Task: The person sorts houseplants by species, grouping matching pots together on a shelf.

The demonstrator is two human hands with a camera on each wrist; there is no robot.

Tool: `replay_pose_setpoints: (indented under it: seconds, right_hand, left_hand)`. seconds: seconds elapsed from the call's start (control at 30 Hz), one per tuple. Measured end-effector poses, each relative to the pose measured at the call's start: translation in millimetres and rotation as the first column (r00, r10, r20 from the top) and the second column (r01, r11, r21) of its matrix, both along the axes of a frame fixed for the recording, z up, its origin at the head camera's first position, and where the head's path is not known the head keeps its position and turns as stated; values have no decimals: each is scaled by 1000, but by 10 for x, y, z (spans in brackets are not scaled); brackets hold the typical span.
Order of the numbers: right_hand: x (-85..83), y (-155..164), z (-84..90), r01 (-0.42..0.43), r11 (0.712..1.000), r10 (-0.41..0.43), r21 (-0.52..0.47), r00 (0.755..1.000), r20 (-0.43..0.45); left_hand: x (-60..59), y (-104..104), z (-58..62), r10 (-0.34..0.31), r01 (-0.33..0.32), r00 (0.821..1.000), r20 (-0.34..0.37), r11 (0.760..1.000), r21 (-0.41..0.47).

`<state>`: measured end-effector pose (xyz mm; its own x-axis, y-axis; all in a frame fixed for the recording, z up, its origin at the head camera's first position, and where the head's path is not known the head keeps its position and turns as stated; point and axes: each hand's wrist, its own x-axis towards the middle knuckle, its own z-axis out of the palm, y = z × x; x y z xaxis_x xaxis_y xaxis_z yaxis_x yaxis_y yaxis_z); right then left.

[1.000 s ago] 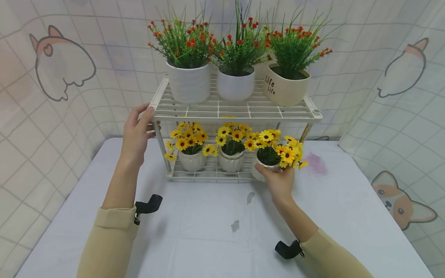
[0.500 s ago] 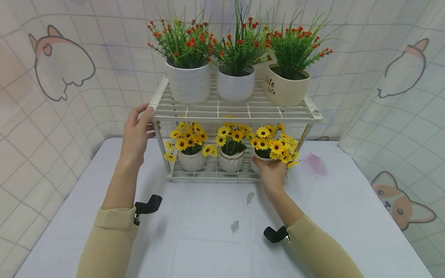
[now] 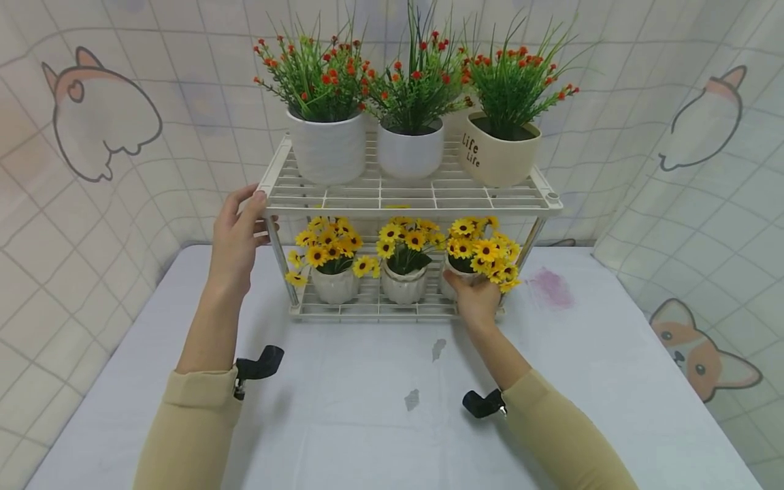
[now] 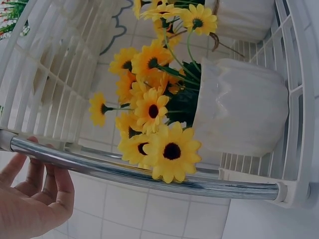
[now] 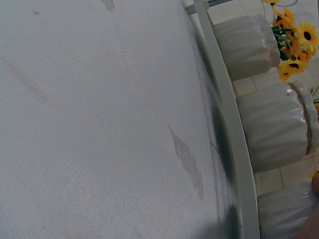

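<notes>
A white two-tier wire rack with metal posts stands on the table. My left hand holds its upper left front corner; in the left wrist view the fingers curl behind the metal post. At the right end of the lower shelf, my right hand grips a small white flowerpot of yellow daisy-like flowers from the front right. The hand hides part of this pot. Two similar pots, one in the middle and one at the left, sit upright beside it.
On the upper shelf stand two white pots, one left and one middle, and a cream "Life" pot, all with red-flowered greenery. A white cloth covers the table. Behind hangs a tile-patterned curtain.
My right hand has moved left and slightly back with the right-hand flowerpot, bringing it further onto the lower shelf. The left hand keeps its hold on the rack. The head view has shifted slightly.
</notes>
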<state>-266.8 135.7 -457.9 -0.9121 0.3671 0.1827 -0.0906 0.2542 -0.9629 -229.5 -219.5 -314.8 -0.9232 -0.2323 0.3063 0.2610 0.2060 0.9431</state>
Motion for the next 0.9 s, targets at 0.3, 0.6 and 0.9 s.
replay_pose_setpoints:
  seconds: [0.3,0.6,0.9]
  right_hand:
    - [-3,8,-20,-53,994,48,-92,997,-52]
    - [58,-28,-24,-1,994,-6,-112,998,-61]
    - [174,-14,65,-72,984,84,-162,994,69]
  left_hand:
    - [5,-7,-1,-19,19,1000,3,1000,16]
    - [-12,-24,-12,-28,28,1000,-1,999,19]
    - [-35,-59,-7,-28,27,1000,13,999,29]
